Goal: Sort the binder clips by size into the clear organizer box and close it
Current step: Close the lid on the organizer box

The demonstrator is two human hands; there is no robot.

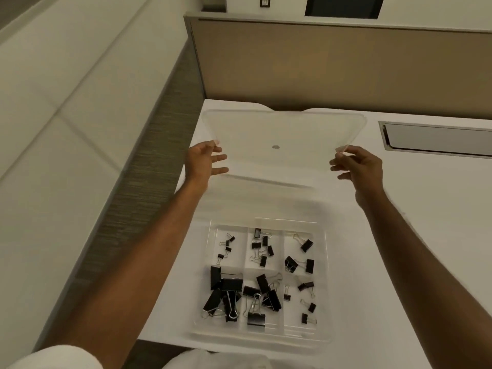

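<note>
Head view, looking down past both arms: left hand [206, 161] pinches the near-left corner of the clear lid [282, 134] between thumb and first finger, other fingers spread loose; right hand [355, 165] pinches the near-right corner the same way, remaining fingers lightly curled; lid held level in the air, presumably gripped at two corners so it stays square for lowering. Organizer box [328, 265] sits on the white desk [399, 235] nearer the person than both hands, open; binder clips [257, 272] lie inside by size, small ones in the cells closest to the hands, large ones closest to the body. Sorting looks done; closing remains. Beyond the hands, a tan partition [346, 67]; off past the right hand, a recessed desk slot [436, 139]. Nothing lies between lid and box.
</note>
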